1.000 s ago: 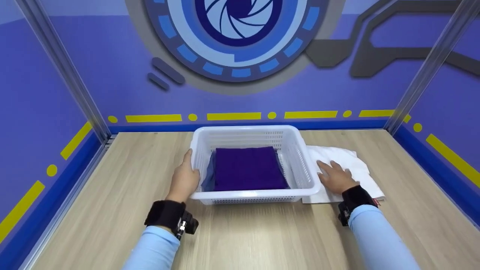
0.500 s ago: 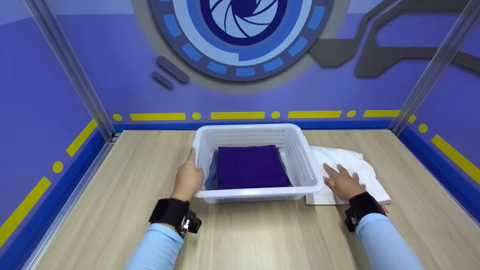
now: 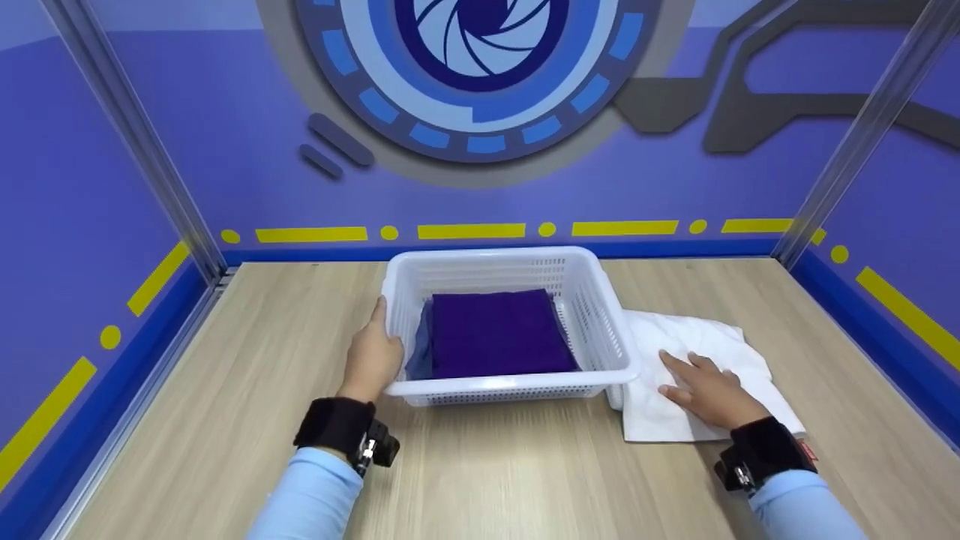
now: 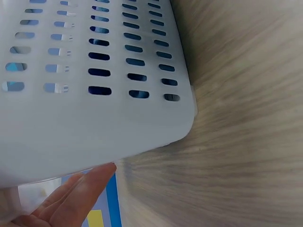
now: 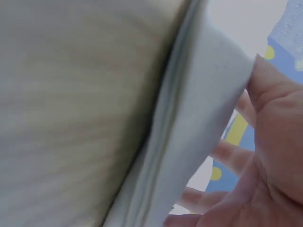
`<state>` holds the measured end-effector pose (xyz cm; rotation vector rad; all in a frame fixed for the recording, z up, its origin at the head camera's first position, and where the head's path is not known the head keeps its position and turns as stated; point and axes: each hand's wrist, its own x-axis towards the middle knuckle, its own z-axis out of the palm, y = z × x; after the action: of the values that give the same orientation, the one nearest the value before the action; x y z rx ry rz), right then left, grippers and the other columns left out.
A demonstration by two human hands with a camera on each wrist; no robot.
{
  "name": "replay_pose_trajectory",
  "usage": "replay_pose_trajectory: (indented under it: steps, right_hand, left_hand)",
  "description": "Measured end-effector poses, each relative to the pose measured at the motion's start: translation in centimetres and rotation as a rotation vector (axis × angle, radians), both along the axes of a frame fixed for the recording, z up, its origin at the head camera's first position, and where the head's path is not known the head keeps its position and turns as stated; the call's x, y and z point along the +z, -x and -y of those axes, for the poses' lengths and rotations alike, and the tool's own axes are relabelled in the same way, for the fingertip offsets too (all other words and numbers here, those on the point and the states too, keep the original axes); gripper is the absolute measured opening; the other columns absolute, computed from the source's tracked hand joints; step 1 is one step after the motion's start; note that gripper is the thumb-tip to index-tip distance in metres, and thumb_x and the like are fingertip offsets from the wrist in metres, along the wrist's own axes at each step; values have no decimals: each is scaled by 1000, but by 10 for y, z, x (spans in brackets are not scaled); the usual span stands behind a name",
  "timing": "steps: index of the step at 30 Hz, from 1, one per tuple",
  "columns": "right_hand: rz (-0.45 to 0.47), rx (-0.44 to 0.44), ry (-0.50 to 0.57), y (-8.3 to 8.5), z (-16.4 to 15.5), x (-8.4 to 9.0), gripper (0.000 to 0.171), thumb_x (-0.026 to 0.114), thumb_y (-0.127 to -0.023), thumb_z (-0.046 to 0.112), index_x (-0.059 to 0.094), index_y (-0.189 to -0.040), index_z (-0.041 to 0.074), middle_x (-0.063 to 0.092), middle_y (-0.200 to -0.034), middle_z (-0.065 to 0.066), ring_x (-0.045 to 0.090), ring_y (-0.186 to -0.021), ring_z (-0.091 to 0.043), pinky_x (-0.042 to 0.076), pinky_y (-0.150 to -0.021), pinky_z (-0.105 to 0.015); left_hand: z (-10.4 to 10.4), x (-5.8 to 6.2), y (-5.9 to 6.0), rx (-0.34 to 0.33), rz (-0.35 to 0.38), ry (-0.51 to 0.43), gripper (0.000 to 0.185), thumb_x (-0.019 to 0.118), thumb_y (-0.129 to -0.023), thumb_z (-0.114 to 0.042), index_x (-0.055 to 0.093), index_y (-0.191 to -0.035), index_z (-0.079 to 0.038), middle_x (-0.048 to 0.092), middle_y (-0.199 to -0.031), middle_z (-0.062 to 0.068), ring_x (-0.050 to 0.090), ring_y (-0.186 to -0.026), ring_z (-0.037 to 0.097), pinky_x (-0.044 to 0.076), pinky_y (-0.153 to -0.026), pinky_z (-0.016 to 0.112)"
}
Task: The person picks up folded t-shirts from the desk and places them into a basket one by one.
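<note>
A white plastic basket [image 3: 510, 386] stands on the table with a folded purple cloth [image 3: 499, 334] inside. Blue-grey cloth [image 3: 421, 345] shows from under the purple one. My left hand [image 3: 373, 360] holds the basket's left side at the rim; in the left wrist view its fingers [image 4: 80, 196] lie along the outer wall, and the thumb is hidden there. To the basket's right lies a folded white cloth [image 3: 656, 416], layered at its edge. My right hand [image 3: 709, 391] rests on top of it with fingers spread. A small red tag [image 3: 807, 450] shows at its near right corner.
The wooden table [image 3: 480, 480] is closed in by a purple-blue back wall [image 3: 480, 202] and side walls, with metal posts [image 3: 847, 142] at the corners. The basket's right end stands close against the white cloth.
My right hand and the white cloth under it have moved toward me and to the right. A white edge now shows beside the basket's near right corner. The left hand and basket stay put.
</note>
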<state>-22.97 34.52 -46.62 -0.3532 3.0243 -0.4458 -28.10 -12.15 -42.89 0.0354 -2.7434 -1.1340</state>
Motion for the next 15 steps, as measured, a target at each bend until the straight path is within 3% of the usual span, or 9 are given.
replay_pose_trajectory:
  steps: [6,15]
  right_hand:
    - [-2,29,0,-23,-7,1,64,60,-90,36,39,-141,4,37,-132,-40,34,-124,-52,27,-89,-73]
    - [-34,36,-2,-61,-10,4,66,66,-84,40,44,-140,11,44,-128,-32,46,-110,-50,36,-81,-65]
  left_hand:
    - [0,-1,-1,-7,-2,-2,68,47,-87,1,19,-148,0,59,-108,33,51,-63,25,43,-54,36]
    - [1,-1,-1,-11,0,-2,68,46,-86,1,19,-148,-1,60,-84,29,43,-53,20,40,-50,35]
